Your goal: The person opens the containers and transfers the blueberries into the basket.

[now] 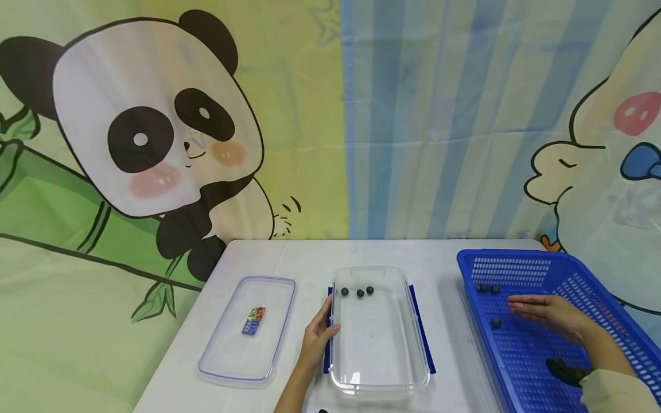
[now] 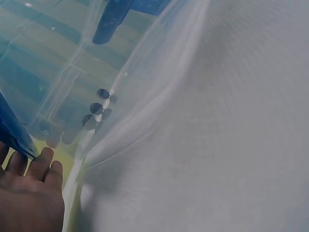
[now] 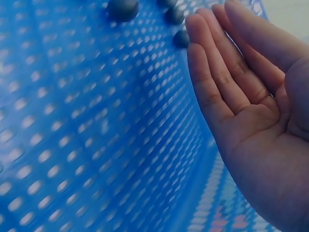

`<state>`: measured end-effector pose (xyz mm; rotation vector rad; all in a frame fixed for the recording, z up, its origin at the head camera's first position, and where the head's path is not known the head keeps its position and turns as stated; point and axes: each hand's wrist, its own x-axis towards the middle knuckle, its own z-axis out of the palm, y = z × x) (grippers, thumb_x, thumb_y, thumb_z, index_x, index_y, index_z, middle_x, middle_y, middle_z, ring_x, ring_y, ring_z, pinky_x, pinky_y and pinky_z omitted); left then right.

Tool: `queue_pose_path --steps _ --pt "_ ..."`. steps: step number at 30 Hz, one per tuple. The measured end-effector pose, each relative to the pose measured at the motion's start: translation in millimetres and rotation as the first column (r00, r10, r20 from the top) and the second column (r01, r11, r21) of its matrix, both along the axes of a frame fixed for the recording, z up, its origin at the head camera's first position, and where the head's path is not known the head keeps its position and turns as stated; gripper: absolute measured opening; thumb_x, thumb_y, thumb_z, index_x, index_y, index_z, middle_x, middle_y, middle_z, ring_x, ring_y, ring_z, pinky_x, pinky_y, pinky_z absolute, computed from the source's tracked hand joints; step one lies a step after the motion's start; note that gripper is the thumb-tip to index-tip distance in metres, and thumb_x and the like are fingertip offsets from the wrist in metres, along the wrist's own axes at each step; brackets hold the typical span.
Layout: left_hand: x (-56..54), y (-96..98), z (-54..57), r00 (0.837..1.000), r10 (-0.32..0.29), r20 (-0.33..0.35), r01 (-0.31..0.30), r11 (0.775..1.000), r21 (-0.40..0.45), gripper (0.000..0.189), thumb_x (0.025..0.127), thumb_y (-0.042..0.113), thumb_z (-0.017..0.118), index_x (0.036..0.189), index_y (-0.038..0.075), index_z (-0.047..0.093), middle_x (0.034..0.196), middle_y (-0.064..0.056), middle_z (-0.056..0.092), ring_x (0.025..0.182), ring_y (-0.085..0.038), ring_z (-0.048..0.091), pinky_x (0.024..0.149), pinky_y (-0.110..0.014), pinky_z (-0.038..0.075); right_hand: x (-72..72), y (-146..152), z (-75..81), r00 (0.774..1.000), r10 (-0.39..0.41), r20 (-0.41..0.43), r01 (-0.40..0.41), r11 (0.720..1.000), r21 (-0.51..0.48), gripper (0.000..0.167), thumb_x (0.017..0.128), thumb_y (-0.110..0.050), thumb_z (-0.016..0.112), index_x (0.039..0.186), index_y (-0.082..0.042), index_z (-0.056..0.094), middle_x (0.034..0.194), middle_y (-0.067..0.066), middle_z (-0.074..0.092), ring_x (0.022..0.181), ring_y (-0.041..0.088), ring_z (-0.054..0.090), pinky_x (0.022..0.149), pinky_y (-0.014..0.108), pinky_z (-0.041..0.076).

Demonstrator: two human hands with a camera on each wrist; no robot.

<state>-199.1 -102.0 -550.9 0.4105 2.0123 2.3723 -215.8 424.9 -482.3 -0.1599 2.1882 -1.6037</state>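
A clear plastic food container (image 1: 379,350) with blue side clips stands on the table, three dark blueberry-like balls (image 1: 360,293) at its far end. My left hand (image 1: 316,338) holds its left side, thumb over the rim and fingers along the outer wall by the blue clip (image 2: 14,128). Over the blue perforated basket (image 1: 521,367) is my right hand (image 1: 552,312), fingers nearly straight and together, with nothing visible in the palm. Several similar balls lie in that basket, one ball (image 1: 496,323) near the fingertips; the right wrist view shows another ball (image 3: 123,9) left of the hand.
Left of the container lies a clear lid (image 1: 234,358) with a colourful label (image 1: 253,321). The white table (image 1: 304,258) ends at a cartoon-printed curtain (image 1: 299,143). Over the basket, a black object (image 1: 565,371) sits at my right wrist.
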Motion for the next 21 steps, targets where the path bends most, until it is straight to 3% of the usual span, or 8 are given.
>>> queue_pose_path --steps 3,6,13,17,21 --pt "0.3 0.5 0.8 1.0 0.0 -0.006 0.0 1.0 0.001 0.061 0.089 0.0 0.054 0.144 0.012 0.031 0.151 -0.008 0.019 0.138 -0.02 0.015 0.104 -0.012 0.018 -5.0 -9 10.1 0.999 0.01 -0.041 -0.011 1.0 -0.029 0.048 0.098 -0.016 0.046 0.132 0.017 0.035 0.121 0.007 0.06 0.104 0.004 0.058 0.088 0.022 0.048" --pt "-0.1 0.6 0.6 1.0 0.0 -0.001 0.0 1.0 0.004 0.061 0.089 0.0 0.054 0.144 0.012 0.031 0.151 -0.007 0.019 0.138 -0.02 0.016 0.104 -0.012 0.018 -12.9 -28 23.2 0.996 0.002 -0.086 -0.004 1.0 -0.02 0.05 0.097 -0.017 0.048 0.132 0.016 0.036 0.122 0.011 0.059 0.105 0.008 0.059 0.088 0.022 0.048" --pt "-1.9 0.5 -1.4 1.0 0.004 -0.016 -0.005 1.0 -0.013 0.061 0.089 0.001 0.055 0.144 0.013 0.031 0.151 -0.007 0.019 0.138 -0.021 0.015 0.104 -0.013 0.019 -41.4 -108 55.1 0.984 -0.038 -0.173 0.048 0.998 0.052 0.052 0.09 -0.029 0.059 0.129 0.005 0.049 0.125 0.021 0.054 0.106 0.014 0.059 0.092 0.031 0.047" --pt "0.2 0.7 3.4 1.0 0.002 -0.015 -0.002 1.0 -0.014 0.062 0.089 0.001 0.055 0.144 0.012 0.03 0.151 -0.007 0.02 0.138 -0.02 0.016 0.104 -0.013 0.019 -56.1 -162 66.4 0.968 -0.065 -0.242 0.058 0.998 -0.035 0.049 0.089 -0.028 0.06 0.125 0.005 0.053 0.123 0.021 0.056 0.104 0.015 0.06 0.094 0.031 0.045" --pt "6.0 -0.5 16.9 1.0 -0.012 0.006 0.012 1.0 -0.019 0.062 0.089 -0.003 0.054 0.145 0.007 0.028 0.151 -0.01 0.018 0.138 -0.021 0.016 0.105 -0.015 0.019 -63.7 -216 67.9 0.941 -0.155 -0.3 0.118 0.983 -0.139 0.041 0.091 -0.021 0.059 0.12 0.007 0.057 0.115 0.018 0.062 0.097 0.015 0.063 0.091 0.03 0.047"
